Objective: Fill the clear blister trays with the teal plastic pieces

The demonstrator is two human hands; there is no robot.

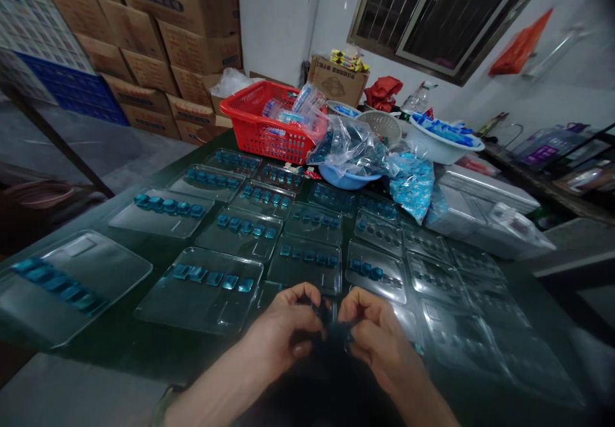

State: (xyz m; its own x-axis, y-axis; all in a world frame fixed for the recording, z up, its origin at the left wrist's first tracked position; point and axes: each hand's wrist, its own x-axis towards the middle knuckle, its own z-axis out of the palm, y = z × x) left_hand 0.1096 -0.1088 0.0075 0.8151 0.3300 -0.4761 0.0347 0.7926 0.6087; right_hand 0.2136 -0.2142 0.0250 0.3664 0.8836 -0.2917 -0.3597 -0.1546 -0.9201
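Observation:
Both of my hands are close together over the near edge of the table. My left hand is closed, thumb and fingers pinching something dark and too blurred to name. My right hand is closed as well, its fingertips meeting around a small dark teal piece whose kind is smeared by motion. Just beyond them lies a clear plastic tray with a row of small blue pieces. To its right, another clear tray has blue pieces in only part of its row.
Several more clear trays cover the green table. At the back stand a red basket, a blue basin under plastic bags, and a white basin of blue items. Cardboard boxes are stacked at the left wall.

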